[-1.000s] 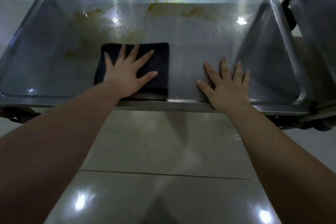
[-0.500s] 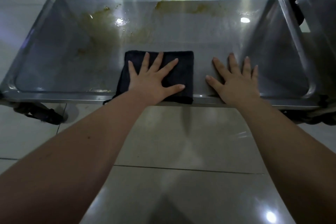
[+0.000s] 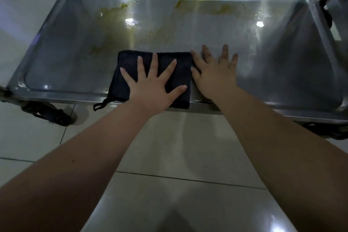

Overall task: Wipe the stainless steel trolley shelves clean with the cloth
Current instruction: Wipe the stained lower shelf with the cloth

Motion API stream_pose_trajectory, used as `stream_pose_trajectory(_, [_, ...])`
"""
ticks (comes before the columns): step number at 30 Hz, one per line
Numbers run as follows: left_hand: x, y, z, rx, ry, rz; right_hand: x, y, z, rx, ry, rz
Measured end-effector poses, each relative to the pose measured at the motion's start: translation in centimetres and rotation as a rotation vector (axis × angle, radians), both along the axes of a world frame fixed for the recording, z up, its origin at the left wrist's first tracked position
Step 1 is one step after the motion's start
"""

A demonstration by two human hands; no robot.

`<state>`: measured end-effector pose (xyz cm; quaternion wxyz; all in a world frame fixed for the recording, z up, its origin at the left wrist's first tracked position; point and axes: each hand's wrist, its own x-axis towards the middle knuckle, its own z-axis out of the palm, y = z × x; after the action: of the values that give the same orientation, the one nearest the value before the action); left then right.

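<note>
Cloth (image 3: 169, 62) under flat left hand (image 3: 152, 88), right hand (image 3: 214, 75) touching its edge

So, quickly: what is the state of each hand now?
Left hand: open, pressing flat on the dark cloth.
Right hand: open, flat on the trolley shelf, holding nothing.
</note>
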<state>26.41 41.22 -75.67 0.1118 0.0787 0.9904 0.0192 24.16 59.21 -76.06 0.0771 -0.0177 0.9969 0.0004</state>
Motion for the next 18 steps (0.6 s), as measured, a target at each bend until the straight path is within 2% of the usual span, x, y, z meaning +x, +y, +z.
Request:
stream_pose_trajectory(6, [-1.6, -0.3, -0.3, 0.015, -0.027, 0.039, -0.1, -0.3, -1.3, -0.006, 0.025, -0.006])
stream_pose_trajectory(13, [-10.0, 0.8, 0.1, 0.029, -0.031, 0.02, -0.4, -0.4, -1.0, 0.061, -0.027, 0.006])
stream_pose_trajectory(18, [-13.8, 0.2, 0.6, 0.082, -0.061, -0.023, -0.3, -0.5, -1.0, 0.017, -0.002, -0.013])
